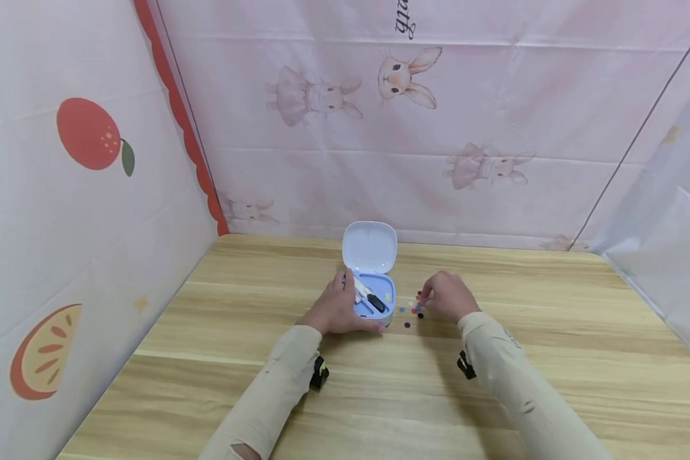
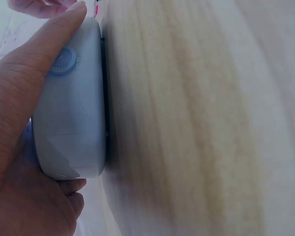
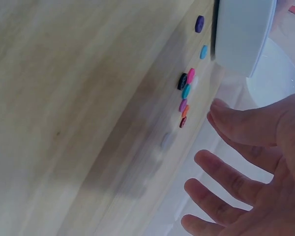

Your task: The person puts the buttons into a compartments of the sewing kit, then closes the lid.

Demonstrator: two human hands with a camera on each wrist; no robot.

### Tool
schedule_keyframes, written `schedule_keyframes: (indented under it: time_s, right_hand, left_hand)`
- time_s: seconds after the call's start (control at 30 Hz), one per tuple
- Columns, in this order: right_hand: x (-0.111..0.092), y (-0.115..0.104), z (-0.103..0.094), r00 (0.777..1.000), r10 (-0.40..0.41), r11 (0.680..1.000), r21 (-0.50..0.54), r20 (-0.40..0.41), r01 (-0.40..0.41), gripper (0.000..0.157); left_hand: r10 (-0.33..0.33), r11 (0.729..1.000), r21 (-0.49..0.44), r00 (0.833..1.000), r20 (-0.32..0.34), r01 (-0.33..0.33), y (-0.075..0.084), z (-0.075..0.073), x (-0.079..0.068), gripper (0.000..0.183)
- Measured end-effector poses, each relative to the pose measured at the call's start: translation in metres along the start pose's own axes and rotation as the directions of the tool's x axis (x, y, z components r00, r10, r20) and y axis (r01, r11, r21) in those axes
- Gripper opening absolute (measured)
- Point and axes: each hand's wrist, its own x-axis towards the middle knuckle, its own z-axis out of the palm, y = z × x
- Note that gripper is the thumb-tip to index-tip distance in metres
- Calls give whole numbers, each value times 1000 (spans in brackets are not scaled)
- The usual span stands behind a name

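Observation:
My left hand (image 1: 336, 310) grips the left side of a small white-and-blue box (image 2: 81, 132), its thumb along the front wall by a round blue knob (image 2: 64, 61). The lid (image 1: 370, 246) stands raised at the back. Inside lies a tool with a black end (image 1: 375, 302), partly behind the fingers, and a small yellow piece (image 1: 388, 298). To the box's right, my right hand (image 1: 450, 297) hovers over scattered small buttons. In the right wrist view its thumb and forefinger tips come close together, with nothing visible between them; the other fingers are loosely bent.
Among the buttons are a purple one (image 3: 199, 24), a light blue one (image 3: 203, 51), a pink one (image 3: 191, 75) and a black one (image 3: 182, 81). A pale one (image 3: 165, 141) lies apart. The wooden table (image 1: 552, 332) meets printed cloth walls (image 1: 494, 211) behind and at both sides.

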Motion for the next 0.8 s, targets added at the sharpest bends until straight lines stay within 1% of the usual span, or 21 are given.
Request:
schedule_keyframes:
  time_s: [0.13,0.27,0.5,0.6,0.8]
  right_hand:
    - [-2,1,1,999,25,1000,-3,42,-25,8]
    - [-2,1,3,998,29,999,-21,58,-28,9]
    - [-2,1,8,998,18,998,-64,67,-13,4]
    - [-2,2,11,998,6,997,-83,58,-1,6]
    - [-1,3,15,998,26,995,-98,59,-20,9]
  left_hand:
    - [-2,1000,4,1000,-2,2,1,-1,-1,145]
    - [-6,1000,6,1000,-2,6,1,0,-1,145]
    - [-6,1000,7,1000,-8,6,1,-1,-1,145]
    - [-8,1000,4,1000,-6,8,1,0,-1,145]
    - [-5,1000,16,1000,-6,5,1,0,0,145]
